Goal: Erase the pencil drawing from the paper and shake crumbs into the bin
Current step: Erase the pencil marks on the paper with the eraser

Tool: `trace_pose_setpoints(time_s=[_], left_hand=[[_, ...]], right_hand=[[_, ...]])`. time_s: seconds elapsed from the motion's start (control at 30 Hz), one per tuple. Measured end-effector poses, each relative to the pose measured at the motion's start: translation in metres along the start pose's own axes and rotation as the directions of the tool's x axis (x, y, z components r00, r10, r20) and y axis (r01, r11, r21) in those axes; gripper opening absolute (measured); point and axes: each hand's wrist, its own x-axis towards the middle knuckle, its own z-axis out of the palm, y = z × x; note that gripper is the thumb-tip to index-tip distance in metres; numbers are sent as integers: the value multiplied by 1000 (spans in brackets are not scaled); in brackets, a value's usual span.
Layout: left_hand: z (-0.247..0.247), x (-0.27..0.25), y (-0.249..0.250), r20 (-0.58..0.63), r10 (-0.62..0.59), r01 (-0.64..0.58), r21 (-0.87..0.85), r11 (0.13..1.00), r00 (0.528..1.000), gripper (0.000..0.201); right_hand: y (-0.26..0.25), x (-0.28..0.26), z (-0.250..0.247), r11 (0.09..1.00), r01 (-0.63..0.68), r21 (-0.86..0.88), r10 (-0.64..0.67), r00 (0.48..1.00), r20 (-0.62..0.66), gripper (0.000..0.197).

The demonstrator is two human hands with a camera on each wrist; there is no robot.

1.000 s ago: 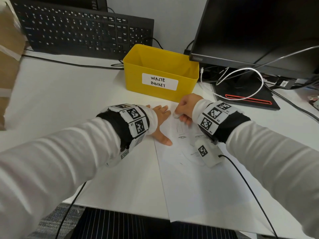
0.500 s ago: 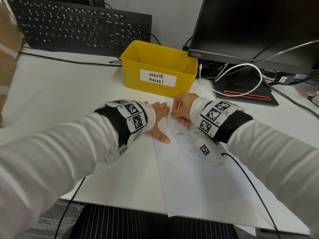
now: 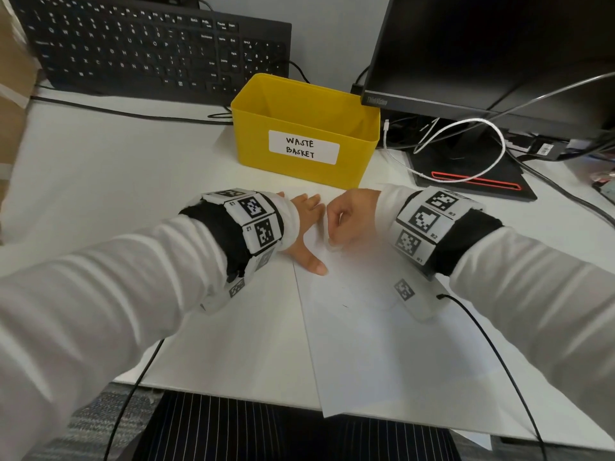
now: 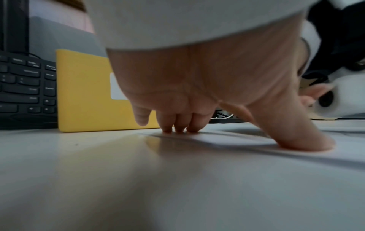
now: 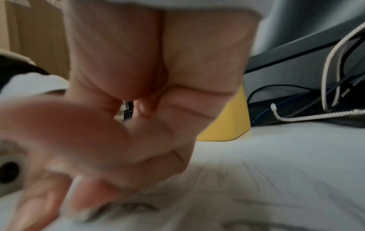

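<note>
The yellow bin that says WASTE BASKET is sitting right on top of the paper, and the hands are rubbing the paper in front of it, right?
Not quite. In the head view the yellow bin stands on the desk beyond the paper, not on it. The hands part is right.

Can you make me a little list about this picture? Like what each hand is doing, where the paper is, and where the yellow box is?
left hand: fingers and thumb press flat on the paper's left edge
right hand: curled, pinching a small white eraser against the sheet
paper: lies flat on the white desk
drawing: pencil lines remain, seen in the right wrist view
yellow box: labelled WASTE BASKET, just behind both hands
crumbs: too small to tell
</note>
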Motion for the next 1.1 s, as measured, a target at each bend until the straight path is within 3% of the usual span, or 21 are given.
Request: trace_pose_setpoints(time_s=[0.1,0.23,0.3,0.53,0.73,0.97,1.1], left_hand=[[1,1,-1,-2,1,-1,4,1000,1000,114],[2,3,-1,-18,7,-7,-9,1000,1000,113],[3,4,-1,-18,6,-6,-12,1000,1000,114],[2,0,0,2,-15,15,20,1000,1000,115],[2,0,1,-7,-6,6,-4,1000,1000,113],[4,4,0,2,-21,21,27,999,1000,117],[3,2,0,-2,-10,10,1,1000,1000,114]], right_hand=[[-3,-4,-1,1000,-25,-7,25,991,132,15],[-11,5,-6,996,-15,-88,10,999,-53,13],[-11,6,-6,995,-7,-98,0,997,-78,15],[-4,-10,0,997,-55,-50,65,971,231,17],[-5,0,-6,999,-32,3,32,999,-9,15],[-5,-11,1,995,-62,-74,75,979,191,16],[-6,-5,-2,999,-30,-43,33,997,70,13]])
